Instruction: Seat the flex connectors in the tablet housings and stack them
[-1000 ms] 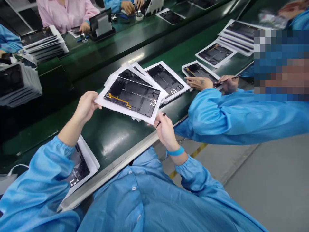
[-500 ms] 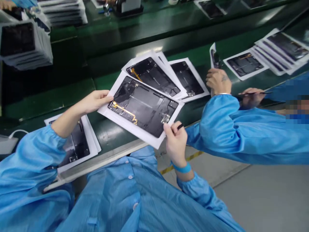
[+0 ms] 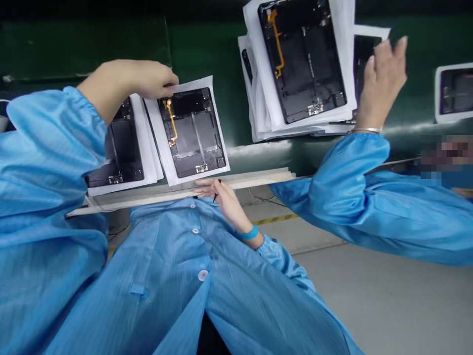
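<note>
An opened tablet back housing (image 3: 192, 128), black with an orange flex cable, lies on a white sheet (image 3: 216, 113) at the green bench's front. At the sheet's upper left corner, my left hand (image 3: 148, 79) has its fingers pinched together; part of the grip is hidden. Just below the sheet's lower edge, by the bench rim, is my right hand (image 3: 223, 199), fingers partly stretched. A thin black pen-like stick (image 3: 217, 190) is held between them. Under my left forearm lies a stack with another tablet housing (image 3: 123, 148) on top.
A pile of sheets topped by a tablet housing (image 3: 305, 64) stands to the right. A co-worker's hand (image 3: 382, 84) reaches over its right side, beside another housing. Farther right lies one more housing (image 3: 458, 91). The pale bench edge (image 3: 254, 180) runs along the front.
The tablet housing on its sheet has moved left and down onto the bench, turning more upright. My right hand has let go of its corner. The co-worker's hand has lost its upright piece.
</note>
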Action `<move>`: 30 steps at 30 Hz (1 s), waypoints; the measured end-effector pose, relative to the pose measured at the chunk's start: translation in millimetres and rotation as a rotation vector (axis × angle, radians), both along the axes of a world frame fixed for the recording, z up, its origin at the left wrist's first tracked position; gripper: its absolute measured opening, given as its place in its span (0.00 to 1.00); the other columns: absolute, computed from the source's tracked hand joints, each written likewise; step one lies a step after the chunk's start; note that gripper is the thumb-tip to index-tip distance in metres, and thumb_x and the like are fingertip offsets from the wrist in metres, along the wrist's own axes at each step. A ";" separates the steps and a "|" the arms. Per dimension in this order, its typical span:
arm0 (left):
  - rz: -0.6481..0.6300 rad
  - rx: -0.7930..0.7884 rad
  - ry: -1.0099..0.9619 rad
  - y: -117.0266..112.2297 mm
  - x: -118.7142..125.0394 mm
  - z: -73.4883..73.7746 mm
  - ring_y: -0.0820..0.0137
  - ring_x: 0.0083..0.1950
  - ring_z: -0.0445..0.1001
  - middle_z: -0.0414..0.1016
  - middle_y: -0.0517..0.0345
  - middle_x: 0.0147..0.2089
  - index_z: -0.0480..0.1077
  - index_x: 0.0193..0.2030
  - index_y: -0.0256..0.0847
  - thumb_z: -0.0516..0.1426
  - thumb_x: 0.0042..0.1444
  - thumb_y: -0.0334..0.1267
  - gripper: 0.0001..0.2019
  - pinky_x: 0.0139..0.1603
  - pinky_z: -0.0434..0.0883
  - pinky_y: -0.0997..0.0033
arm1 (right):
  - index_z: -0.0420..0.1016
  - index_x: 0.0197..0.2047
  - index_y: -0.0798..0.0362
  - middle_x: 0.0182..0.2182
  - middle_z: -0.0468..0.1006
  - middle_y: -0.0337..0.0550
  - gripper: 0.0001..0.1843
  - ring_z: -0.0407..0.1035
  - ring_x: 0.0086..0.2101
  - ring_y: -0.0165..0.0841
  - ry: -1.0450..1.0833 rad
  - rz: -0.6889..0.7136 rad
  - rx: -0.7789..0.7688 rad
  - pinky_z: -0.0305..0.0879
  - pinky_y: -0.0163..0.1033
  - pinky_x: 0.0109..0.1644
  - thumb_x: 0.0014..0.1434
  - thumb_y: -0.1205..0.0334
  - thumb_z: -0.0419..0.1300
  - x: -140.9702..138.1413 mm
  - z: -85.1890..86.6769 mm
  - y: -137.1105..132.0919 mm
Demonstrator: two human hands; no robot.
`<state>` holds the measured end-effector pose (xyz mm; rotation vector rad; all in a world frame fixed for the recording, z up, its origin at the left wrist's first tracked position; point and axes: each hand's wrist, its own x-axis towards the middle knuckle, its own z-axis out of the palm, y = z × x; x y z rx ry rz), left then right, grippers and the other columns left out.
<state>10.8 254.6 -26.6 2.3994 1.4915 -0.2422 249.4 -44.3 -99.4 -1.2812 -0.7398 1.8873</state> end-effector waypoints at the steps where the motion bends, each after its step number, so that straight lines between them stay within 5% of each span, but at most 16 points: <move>1: -0.006 -0.020 0.033 -5.8 1.8 4.8 0.72 0.47 0.74 0.86 0.56 0.53 0.82 0.61 0.27 0.62 0.80 0.38 0.15 0.65 0.71 0.67 | 0.75 0.34 0.46 0.40 0.88 0.47 0.36 0.81 0.41 0.41 -0.045 0.026 0.039 0.80 0.48 0.54 0.66 0.19 0.63 9.3 2.7 4.0; 4: -0.023 -0.035 0.055 -44.8 10.3 16.0 0.44 0.73 0.70 0.70 0.34 0.75 0.67 0.80 0.24 0.55 0.82 0.36 0.26 0.76 0.66 0.35 | 0.70 0.28 0.46 0.33 0.81 0.43 0.37 0.75 0.36 0.38 -0.210 -0.054 0.260 0.77 0.46 0.48 0.70 0.20 0.59 35.2 5.0 18.8; 6: -0.054 -0.005 0.004 -86.5 19.6 15.8 0.34 0.79 0.63 0.67 0.33 0.76 0.64 0.82 0.26 0.54 0.83 0.40 0.28 0.78 0.62 0.25 | 0.69 0.28 0.45 0.29 0.74 0.39 0.36 0.71 0.34 0.37 -0.339 -0.195 0.434 0.75 0.45 0.47 0.74 0.23 0.57 47.6 2.5 31.6; 9: -0.158 -0.009 -0.098 -156.2 35.6 -0.4 0.35 0.74 0.69 0.74 0.33 0.69 0.74 0.73 0.28 0.57 0.81 0.42 0.23 0.75 0.68 0.27 | 0.74 0.34 0.45 0.31 0.73 0.37 0.33 0.69 0.32 0.34 -0.487 -0.287 0.577 0.73 0.42 0.43 0.78 0.27 0.54 57.0 -4.5 53.7; 14: -0.032 0.032 -0.324 -231.1 51.8 -51.2 0.38 0.71 0.72 0.78 0.38 0.69 0.76 0.74 0.41 0.56 0.81 0.47 0.22 0.69 0.71 0.33 | 0.78 0.41 0.46 0.34 0.76 0.35 0.31 0.74 0.33 0.31 -0.553 -0.008 0.744 0.76 0.41 0.45 0.82 0.31 0.51 60.1 -20.0 82.4; 19: 0.089 0.100 -0.391 -243.7 61.5 -74.3 0.37 0.75 0.70 0.77 0.42 0.73 0.77 0.71 0.48 0.56 0.80 0.46 0.19 0.72 0.65 0.26 | 0.77 0.45 0.47 0.38 0.79 0.37 0.27 0.78 0.37 0.30 -0.617 0.064 0.863 0.76 0.42 0.49 0.86 0.38 0.48 63.0 -37.5 87.2; 30: 0.203 0.040 -0.458 -239.0 73.4 -68.6 0.43 0.74 0.68 0.76 0.52 0.74 0.82 0.61 0.55 0.51 0.82 0.46 0.17 0.64 0.65 0.23 | 0.75 0.45 0.41 0.38 0.80 0.40 0.25 0.73 0.41 0.38 -0.891 0.137 1.025 0.74 0.49 0.52 0.86 0.41 0.44 65.2 -40.3 89.2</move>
